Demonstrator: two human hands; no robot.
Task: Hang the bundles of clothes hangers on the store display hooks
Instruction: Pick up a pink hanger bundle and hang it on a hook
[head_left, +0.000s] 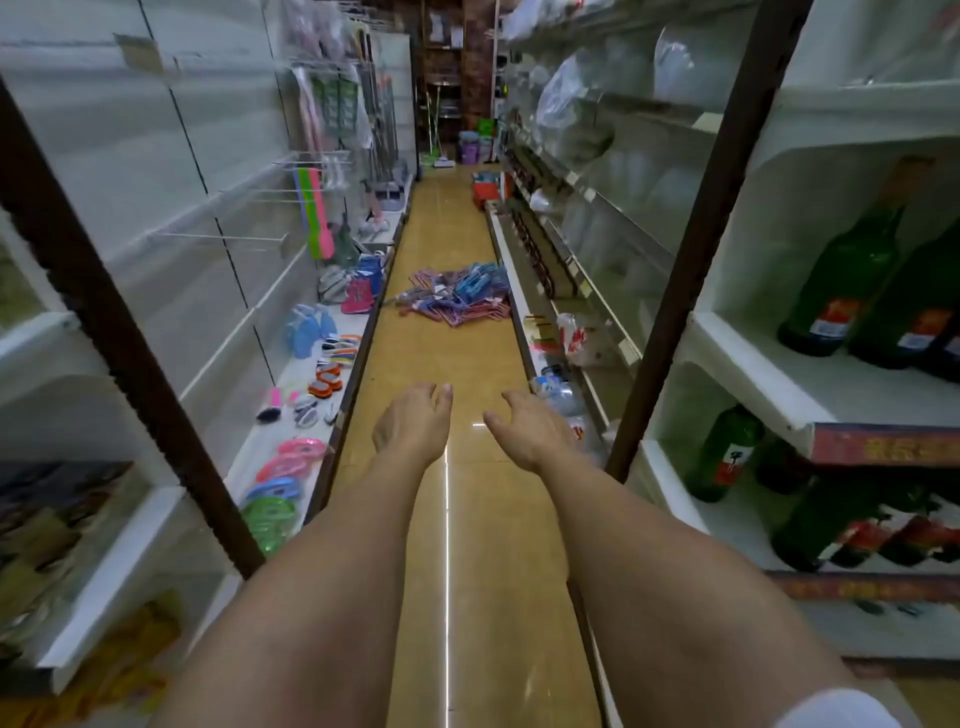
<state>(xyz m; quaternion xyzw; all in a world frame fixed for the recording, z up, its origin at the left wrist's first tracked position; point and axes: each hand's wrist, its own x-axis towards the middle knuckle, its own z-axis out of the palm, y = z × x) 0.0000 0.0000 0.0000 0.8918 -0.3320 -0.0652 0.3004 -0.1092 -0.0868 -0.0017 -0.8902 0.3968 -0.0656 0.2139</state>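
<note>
From the head camera, the hangers (457, 293) lie in a loose heap of pink, purple and blue bundles on the tan floor (441, 364) of a narrow aisle, at about twelve o'clock from the person and well apart from both hands; they look dumped there as stock waiting to be put up, close to the wall they belong on. The hooks (228, 238), thin white prongs jutting from the white panel at about ten o'clock, stand bare at several heights, which suggests they are the places meant for the bundles, while farther ones carry a green and pink item (317, 218). The low shelf (291, 384) beneath holds brushes and small goods. Green bottles (852, 280) fill the shelving at three o'clock. The left hand (413, 423) and right hand (530, 428) are stretched forward side by side over the floor, palms down, fingers loosely relaxed and slightly curled, holding nothing. Both arms are nearly straight and parallel, aimed towards the heap, so the person seems to be walking up to reach for a first bundle.
</note>
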